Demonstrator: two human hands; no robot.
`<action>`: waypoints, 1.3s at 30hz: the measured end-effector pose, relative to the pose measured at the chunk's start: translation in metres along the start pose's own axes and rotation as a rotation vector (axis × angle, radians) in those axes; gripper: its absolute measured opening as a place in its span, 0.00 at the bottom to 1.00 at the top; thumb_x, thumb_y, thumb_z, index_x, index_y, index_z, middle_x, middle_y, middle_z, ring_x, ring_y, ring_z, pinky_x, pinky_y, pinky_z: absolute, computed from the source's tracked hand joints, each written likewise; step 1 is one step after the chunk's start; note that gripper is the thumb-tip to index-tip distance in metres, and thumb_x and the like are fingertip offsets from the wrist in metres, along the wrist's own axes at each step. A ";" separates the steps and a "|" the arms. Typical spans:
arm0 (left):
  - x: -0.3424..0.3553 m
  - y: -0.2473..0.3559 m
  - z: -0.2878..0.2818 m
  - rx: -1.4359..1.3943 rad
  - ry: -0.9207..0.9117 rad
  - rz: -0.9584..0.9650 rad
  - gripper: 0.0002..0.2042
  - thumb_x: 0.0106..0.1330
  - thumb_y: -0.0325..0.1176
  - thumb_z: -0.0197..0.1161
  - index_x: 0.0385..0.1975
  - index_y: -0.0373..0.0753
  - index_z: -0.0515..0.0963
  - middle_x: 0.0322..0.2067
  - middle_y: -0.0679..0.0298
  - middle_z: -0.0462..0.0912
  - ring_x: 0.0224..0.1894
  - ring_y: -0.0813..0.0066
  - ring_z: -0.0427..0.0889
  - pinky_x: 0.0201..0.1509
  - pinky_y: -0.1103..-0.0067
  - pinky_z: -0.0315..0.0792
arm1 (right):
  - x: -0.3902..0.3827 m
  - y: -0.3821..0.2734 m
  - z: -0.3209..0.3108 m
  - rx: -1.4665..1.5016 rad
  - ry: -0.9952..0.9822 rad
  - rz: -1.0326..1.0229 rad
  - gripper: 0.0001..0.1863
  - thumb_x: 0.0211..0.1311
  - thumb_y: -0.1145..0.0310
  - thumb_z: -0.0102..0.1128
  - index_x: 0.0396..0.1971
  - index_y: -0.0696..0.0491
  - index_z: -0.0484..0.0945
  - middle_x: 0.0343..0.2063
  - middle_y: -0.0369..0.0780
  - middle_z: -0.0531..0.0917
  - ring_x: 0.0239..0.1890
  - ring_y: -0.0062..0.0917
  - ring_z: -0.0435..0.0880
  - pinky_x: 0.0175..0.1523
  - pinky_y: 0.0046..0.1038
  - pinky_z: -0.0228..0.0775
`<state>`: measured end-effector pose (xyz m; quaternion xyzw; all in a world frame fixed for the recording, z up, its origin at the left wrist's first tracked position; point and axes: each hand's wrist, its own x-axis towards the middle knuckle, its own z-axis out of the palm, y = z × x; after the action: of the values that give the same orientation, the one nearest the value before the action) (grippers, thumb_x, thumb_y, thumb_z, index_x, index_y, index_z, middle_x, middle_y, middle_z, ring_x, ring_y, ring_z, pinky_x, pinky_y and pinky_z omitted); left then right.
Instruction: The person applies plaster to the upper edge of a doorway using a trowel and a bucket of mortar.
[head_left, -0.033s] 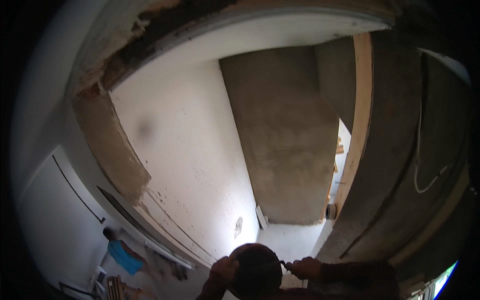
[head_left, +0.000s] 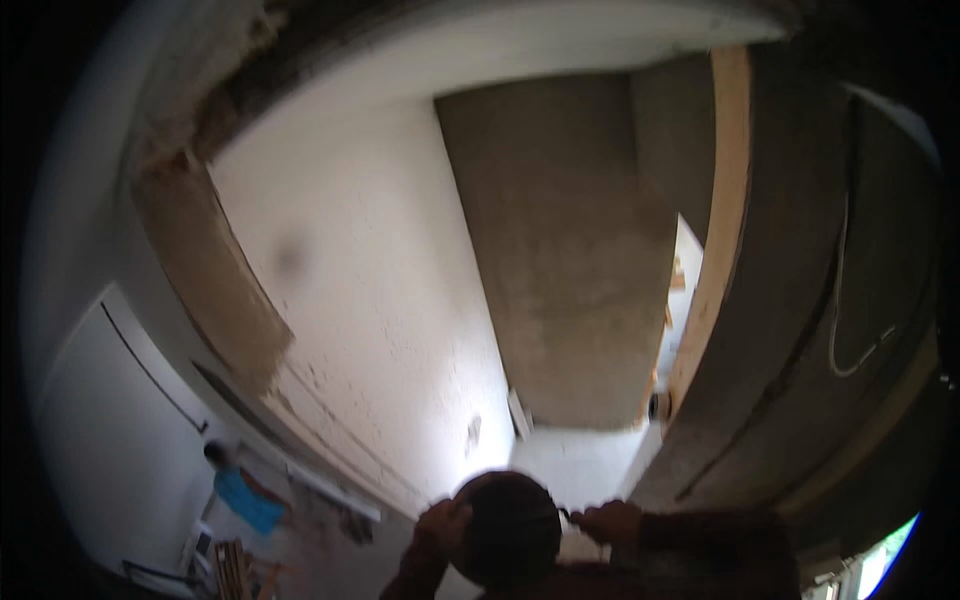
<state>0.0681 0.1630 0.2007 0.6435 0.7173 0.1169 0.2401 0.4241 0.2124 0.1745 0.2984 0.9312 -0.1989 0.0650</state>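
The dark disc [head_left: 507, 530] was located at the lower edge of the view, between the two hands. The left hand [head_left: 445, 525] lay at its left edge, fingers apparently clamped on it. The right hand [head_left: 608, 522], just right of the disc, had its fingers curled together around a thin rod [head_left: 564, 514] directed at the disc; contact could not be determined in the dim light. Relative to the preceding picture, hands and disc sat slightly higher, as did the surroundings; the shift was judged to be mainly viewpoint movement. Both grips appeared unaltered, so the work in hand showed no clear advance.

Beyond, a wood strip [head_left: 733, 130] stood right of the grey wall [head_left: 570, 270], with the white wall [head_left: 360, 270] to the left. A person in blue [head_left: 248, 498] was at lower left.
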 end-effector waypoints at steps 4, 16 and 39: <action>-0.003 0.004 0.015 0.122 0.501 0.552 0.14 0.66 0.40 0.54 0.37 0.34 0.77 0.24 0.51 0.75 0.26 0.53 0.75 0.28 0.62 0.70 | 0.001 0.008 0.012 0.001 0.046 0.036 0.17 0.64 0.67 0.41 0.52 0.51 0.64 0.34 0.46 0.78 0.25 0.40 0.81 0.26 0.41 0.72; -0.024 0.052 -0.011 -0.482 0.182 0.019 0.14 0.61 0.39 0.60 0.31 0.31 0.73 0.25 0.55 0.77 0.28 0.65 0.76 0.35 0.71 0.70 | 0.005 -0.025 -0.060 -0.143 -0.004 0.066 0.13 0.50 0.70 0.55 0.38 0.53 0.69 0.26 0.45 0.78 0.24 0.38 0.80 0.28 0.38 0.72; -0.027 0.055 -0.011 -0.484 0.087 0.104 0.18 0.61 0.43 0.62 0.25 0.34 0.69 0.19 0.67 0.66 0.24 0.79 0.63 0.28 0.78 0.64 | 0.014 -0.052 0.019 -0.109 0.331 -0.116 0.18 0.48 0.71 0.57 0.42 0.48 0.70 0.31 0.37 0.74 0.34 0.28 0.77 0.36 0.30 0.67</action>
<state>0.1115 0.1463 0.2415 0.5975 0.6441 0.3253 0.3497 0.3828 0.1732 0.1711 0.2691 0.9542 -0.0996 -0.0847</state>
